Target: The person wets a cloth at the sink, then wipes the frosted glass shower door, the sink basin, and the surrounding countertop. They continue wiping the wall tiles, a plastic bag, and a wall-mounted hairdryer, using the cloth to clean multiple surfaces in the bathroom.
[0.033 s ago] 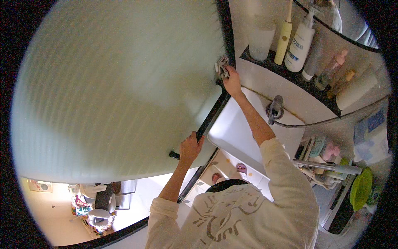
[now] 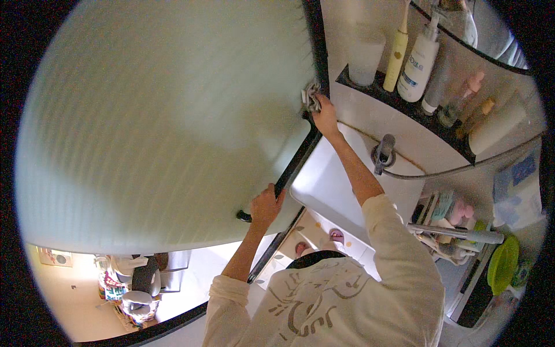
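My left hand (image 2: 266, 205) is wrapped round the lower part of a black door handle (image 2: 293, 162). The handle runs at a slant along a large frosted, ribbed glass door (image 2: 173, 127). Farther up, my right hand (image 2: 325, 117) grips a crumpled grey cloth (image 2: 311, 97). That cloth lies against the glass beside the black door frame (image 2: 316, 43), just above the handle's top end. The right fingertips are partly hidden by the cloth.
To the right is a white washbasin (image 2: 329, 179) with a grey tap (image 2: 383, 153). Above it, a black shelf (image 2: 410, 110) carries a cup, a toothbrush and several bottles. A green basin (image 2: 503, 264) stands at the far right. Below the door, a lit room shows.
The cloth has shifted very slightly and its folds look a little different. My left hand stays at the same place on the handle.
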A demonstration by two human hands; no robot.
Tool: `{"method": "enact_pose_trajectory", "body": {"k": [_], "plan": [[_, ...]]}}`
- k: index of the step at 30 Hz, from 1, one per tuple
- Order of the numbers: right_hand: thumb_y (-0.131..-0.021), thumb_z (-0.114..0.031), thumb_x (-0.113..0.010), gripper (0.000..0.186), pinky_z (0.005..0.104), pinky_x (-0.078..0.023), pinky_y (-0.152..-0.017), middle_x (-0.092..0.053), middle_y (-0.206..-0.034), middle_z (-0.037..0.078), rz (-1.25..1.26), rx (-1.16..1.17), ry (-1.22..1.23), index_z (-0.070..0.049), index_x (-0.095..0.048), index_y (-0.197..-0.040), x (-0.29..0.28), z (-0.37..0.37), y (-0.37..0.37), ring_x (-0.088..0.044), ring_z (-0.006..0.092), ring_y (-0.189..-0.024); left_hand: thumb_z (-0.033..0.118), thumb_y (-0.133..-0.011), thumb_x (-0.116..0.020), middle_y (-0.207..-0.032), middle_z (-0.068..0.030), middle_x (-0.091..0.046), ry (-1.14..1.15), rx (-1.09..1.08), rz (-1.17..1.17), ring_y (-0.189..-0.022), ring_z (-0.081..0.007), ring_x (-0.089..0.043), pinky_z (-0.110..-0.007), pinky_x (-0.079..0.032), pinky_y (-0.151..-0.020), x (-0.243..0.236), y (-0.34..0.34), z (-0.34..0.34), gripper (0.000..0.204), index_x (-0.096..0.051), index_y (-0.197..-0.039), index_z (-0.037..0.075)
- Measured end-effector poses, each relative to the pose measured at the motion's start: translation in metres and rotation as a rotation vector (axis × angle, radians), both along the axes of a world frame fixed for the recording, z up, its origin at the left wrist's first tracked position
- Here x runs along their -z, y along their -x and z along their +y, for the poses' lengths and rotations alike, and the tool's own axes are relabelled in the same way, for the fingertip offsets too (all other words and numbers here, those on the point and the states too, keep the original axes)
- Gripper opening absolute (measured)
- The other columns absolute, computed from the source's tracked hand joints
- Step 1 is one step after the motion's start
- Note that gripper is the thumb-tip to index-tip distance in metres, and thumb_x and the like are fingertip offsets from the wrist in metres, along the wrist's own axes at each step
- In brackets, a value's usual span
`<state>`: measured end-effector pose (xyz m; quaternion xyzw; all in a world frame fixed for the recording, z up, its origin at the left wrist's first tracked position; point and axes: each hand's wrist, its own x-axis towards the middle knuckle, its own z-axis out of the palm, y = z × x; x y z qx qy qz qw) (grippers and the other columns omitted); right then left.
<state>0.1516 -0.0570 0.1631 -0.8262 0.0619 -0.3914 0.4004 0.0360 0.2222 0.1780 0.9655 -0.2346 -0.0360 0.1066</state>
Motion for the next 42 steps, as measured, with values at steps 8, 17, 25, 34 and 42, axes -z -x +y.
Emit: {"method": "enact_pose_trajectory", "body": {"k": [8,17,25,34,42], "plan": [[-0.071,-0.01,-0.06,0.029,0.0362,-0.048,-0.068,-0.062,-0.085,0.016,0.443,-0.221,0.019,-0.004,-0.06,-0.099,-0.076,-0.018,0.035,-0.061,0.0284,-0.077,0.04,-0.084,-0.049,-0.062,-0.0151,-0.058,-0.093,0.074,-0.131,-0.056,-0.0318,-0.06,-0.042,-0.049,-0.049,0.004,-0.002,0.002,0.038,-0.049,-0.085,0.002],[-0.059,0.004,-0.061,0.049,0.0355,-0.042,-0.085,-0.051,-0.109,0.017,-0.425,-0.107,0.197,-0.003,-0.049,-0.106,-0.18,0.097,0.048,-0.051,0.0347,-0.096,0.044,-0.085,-0.045,-0.066,-0.0166,-0.06,0.035,0.027,-0.021,-0.06,-0.0339,-0.061,-0.046,-0.049,-0.055,0.006,-0.001,0.003,0.043,-0.05,-0.088,0.002],[-0.064,0.004,-0.06,0.037,0.0344,-0.045,-0.08,-0.058,-0.1,0.019,0.102,-0.446,-0.102,0.002,-0.056,-0.1,-0.204,0.072,0.077,-0.058,0.0297,-0.089,0.045,-0.084,-0.045,-0.07,-0.0198,-0.06,0.128,0.029,0.032,-0.063,-0.0378,-0.06,-0.048,-0.048,-0.055,0.012,-0.003,0.005,0.044,-0.051,-0.088,0.002],[-0.059,0.006,-0.06,0.062,0.05,-0.023,-0.099,-0.042,-0.128,0.012,-0.546,-0.434,0.511,-0.004,-0.047,-0.12,-0.325,0.157,0.09,-0.034,0.0304,-0.123,0.043,-0.085,-0.043,-0.073,-0.0191,-0.06,0.105,0.039,0.053,-0.064,-0.0346,-0.06,-0.048,-0.048,-0.057,0.015,-0.003,0.003,0.042,-0.051,-0.089,0.002],[-0.065,-0.003,-0.058,0.041,0.0458,-0.024,-0.097,-0.052,-0.118,0.008,-0.698,-0.468,0.718,-0.009,-0.06,-0.106,-0.284,0.193,0.091,-0.037,0.0295,-0.121,0.039,-0.085,-0.046,-0.075,-0.0169,-0.06,0.197,0.058,-0.061,-0.07,-0.0342,-0.06,-0.045,-0.049,-0.062,0.02,-0.002,0.0,0.039,-0.05,-0.09,0.001]]}}
